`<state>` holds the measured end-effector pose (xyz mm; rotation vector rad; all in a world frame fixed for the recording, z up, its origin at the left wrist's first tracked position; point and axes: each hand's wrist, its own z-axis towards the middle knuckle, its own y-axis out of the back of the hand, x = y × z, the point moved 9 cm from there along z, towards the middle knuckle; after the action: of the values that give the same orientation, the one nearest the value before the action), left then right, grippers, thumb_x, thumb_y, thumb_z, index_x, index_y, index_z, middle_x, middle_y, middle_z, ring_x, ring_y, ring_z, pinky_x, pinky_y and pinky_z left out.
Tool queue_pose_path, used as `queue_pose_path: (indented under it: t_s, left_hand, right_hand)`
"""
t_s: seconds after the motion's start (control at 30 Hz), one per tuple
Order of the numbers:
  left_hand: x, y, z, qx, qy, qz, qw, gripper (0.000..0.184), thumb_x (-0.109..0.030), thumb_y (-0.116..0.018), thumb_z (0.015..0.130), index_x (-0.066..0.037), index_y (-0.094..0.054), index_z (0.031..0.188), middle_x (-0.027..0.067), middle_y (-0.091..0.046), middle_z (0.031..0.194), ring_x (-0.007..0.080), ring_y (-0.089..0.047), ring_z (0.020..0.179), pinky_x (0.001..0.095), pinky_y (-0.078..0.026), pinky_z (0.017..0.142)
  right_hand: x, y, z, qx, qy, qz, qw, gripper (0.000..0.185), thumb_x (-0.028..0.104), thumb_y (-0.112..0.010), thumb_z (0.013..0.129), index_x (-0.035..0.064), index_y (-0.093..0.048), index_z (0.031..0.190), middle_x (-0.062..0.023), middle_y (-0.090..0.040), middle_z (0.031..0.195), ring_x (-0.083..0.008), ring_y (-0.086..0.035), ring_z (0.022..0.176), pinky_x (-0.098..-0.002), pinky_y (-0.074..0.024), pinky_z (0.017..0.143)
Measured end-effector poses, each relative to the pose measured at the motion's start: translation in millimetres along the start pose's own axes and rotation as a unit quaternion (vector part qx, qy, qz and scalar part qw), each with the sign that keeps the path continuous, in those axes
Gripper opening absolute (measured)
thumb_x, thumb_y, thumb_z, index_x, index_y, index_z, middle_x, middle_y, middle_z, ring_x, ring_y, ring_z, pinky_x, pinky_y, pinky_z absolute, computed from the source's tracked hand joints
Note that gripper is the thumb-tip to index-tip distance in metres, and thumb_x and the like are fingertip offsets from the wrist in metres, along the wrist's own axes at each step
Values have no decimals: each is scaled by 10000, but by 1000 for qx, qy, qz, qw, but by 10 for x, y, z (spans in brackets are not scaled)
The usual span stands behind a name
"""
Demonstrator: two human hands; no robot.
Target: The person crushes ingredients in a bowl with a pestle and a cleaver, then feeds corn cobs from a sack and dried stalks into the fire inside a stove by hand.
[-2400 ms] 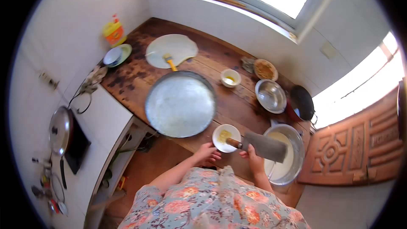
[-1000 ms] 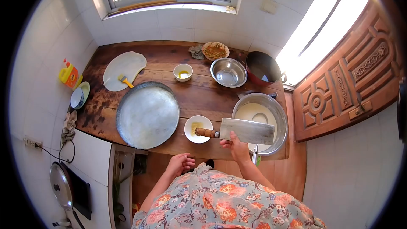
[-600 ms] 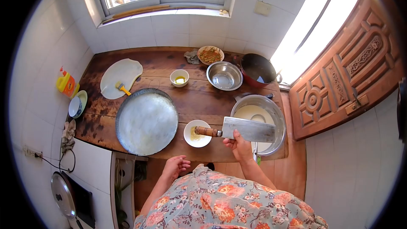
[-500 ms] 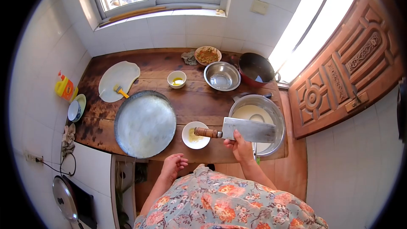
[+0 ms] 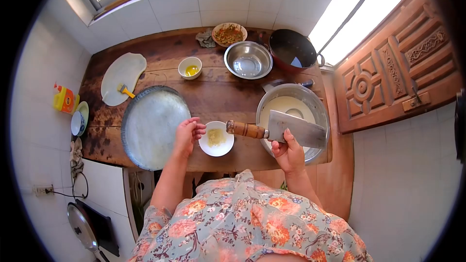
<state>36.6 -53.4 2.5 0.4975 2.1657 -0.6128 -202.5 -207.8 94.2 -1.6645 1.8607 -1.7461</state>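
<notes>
A cleaver (image 5: pixel 297 129) with a wooden handle is pinched by its blade in my right hand (image 5: pixel 289 153); the handle points left. Under the blade stands a large metal pot (image 5: pixel 324 111) of pale batter. My left hand (image 5: pixel 188 135) holds nothing, its fingers loosely curled and partly apart. It is between the round metal tray (image 5: pixel 155 128) and a white bowl (image 5: pixel 216 138) with pale yellowish bits inside. The tip of the handle is just above that bowl's right edge.
Farther back are a small bowl of yellow oil (image 5: pixel 190 68), a steel basin (image 5: pixel 248 60), a dark red pot (image 5: pixel 292 50) and a bowl of food (image 5: pixel 229 34). A brush (image 5: pixel 125 90) lies on a pale board (image 5: pixel 123 75) at left.
My left hand has risen from the table's front edge to beside the white bowl. The cleaver is lifted slightly and its handle no longer covers the bowl's middle. The view has tilted down.
</notes>
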Motion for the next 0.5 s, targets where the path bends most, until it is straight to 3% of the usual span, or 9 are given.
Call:
queue_pose_path:
  t_s: [0.2, 0.37, 0.4, 0.5]
  left_hand:
    - [-232, -209, 428, 64, 13, 13, 998, 202, -60, -393, 796, -23, -452, 986, 106, -584, 748, 138, -559, 583, 215, -422, 467]
    - [-256, -712, 1037, 162, 64, 74, 982, 275, -80, -410, 804, -20, -391, 1072, 103, -574, 815, 151, -570, 644, 227, -451, 505]
    - [-212, -799, 1224, 179, 68, 82, 978, 301, -118, -425, 811, -18, -361, 1087, 125, -554, 900, 188, -572, 722, 266, -464, 552]
    - [-65, -1075, 1695, 188, 123, 104, 969, 301, -221, -480, 817, -24, -400, 1031, 128, -497, 928, 236, -525, 839, 337, -461, 660]
  right_hand:
    - [-32, 44, -49, -62, 22, 77, 995, 228, 217, -445, 854, 51, -463, 1010, -133, -559, 802, -113, -494, 562, -179, -412, 450]
    - [53, 72, -315, -126, 84, 30, 988, 212, 224, -446, 852, 65, -473, 989, -109, -556, 819, -101, -483, 550, -173, -384, 422]
    - [88, 95, -399, -145, 115, 33, 982, 209, 225, -448, 851, 65, -475, 982, -96, -557, 815, -95, -472, 541, -170, -376, 416]
    - [94, 236, -687, -197, 165, 39, 966, 198, 218, -442, 855, 66, -479, 975, -64, -556, 811, -75, -438, 519, -157, -355, 406]
